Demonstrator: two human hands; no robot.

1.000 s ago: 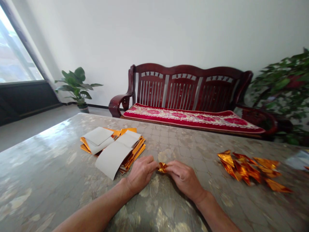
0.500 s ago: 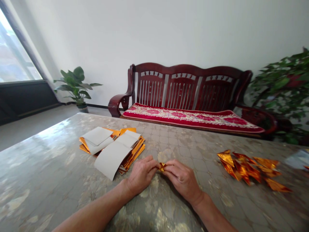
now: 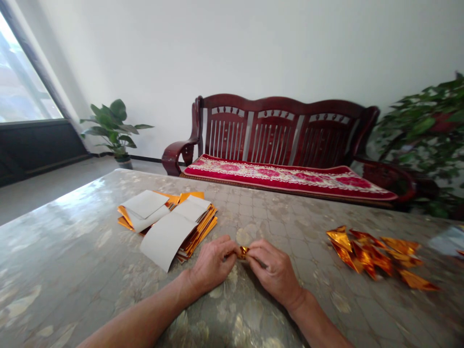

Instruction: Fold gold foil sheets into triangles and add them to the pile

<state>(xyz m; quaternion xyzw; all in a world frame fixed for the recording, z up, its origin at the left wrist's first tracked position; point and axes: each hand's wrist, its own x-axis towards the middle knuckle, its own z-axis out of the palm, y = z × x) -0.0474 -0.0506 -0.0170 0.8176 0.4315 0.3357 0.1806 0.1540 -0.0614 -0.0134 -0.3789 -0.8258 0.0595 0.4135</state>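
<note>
My left hand (image 3: 214, 261) and my right hand (image 3: 274, 270) meet above the middle of the table, each pinching one end of a small piece of gold foil paper (image 3: 243, 252). Only the shiny middle of that piece shows; my fingers hide both its ends. Left of my left hand lies a loose pile of foil paper sheets (image 3: 170, 237), with white backs up and gold-orange edges. Several folded gold foil pieces (image 3: 373, 253), pointed at the ends, lie heaped on the right side of the table.
The table (image 3: 90, 251) has a glossy floral cover. Beyond its far edge stands a dark red wooden bench (image 3: 277, 130) with a red patterned seat cover (image 3: 290, 178). Potted plants (image 3: 114, 128) flank the bench. A clear plastic bag (image 3: 445, 240) lies at the right edge.
The fingers of both hands have shifted slightly on the foil piece, and less of its gold middle is visible. The sheets and the folded pieces stay in place.
</note>
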